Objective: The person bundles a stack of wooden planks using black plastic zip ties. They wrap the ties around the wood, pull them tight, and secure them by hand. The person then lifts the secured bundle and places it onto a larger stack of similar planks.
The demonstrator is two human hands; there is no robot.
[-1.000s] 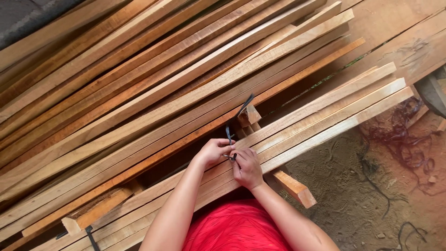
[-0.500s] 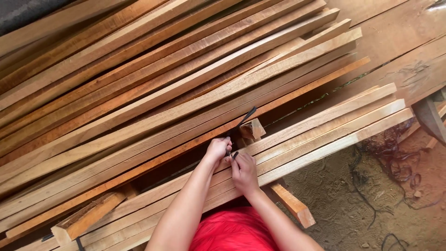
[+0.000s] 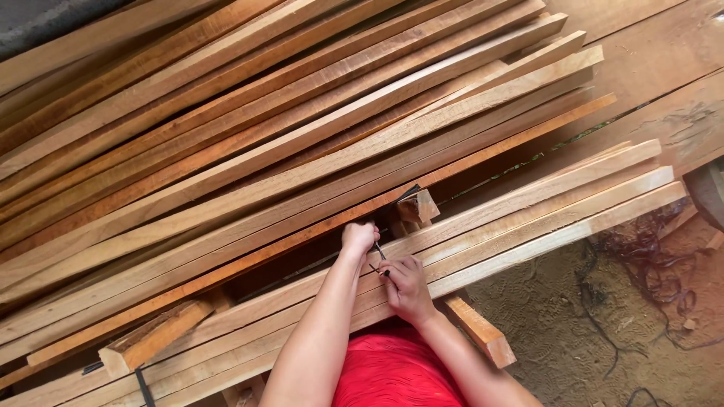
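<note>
The left hand (image 3: 359, 237) is curling shut around a thin dark tool (image 3: 379, 253) while the right hand (image 3: 406, 286) is pinching its lower end. The tool is lying over pale wooden slats (image 3: 543, 218), which are resting on blocks above sandy ground (image 3: 573, 324)

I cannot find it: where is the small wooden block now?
In the head view, the small wooden block sits just up and right of the left hand, between the big plank pile and the nearer planks.
</note>
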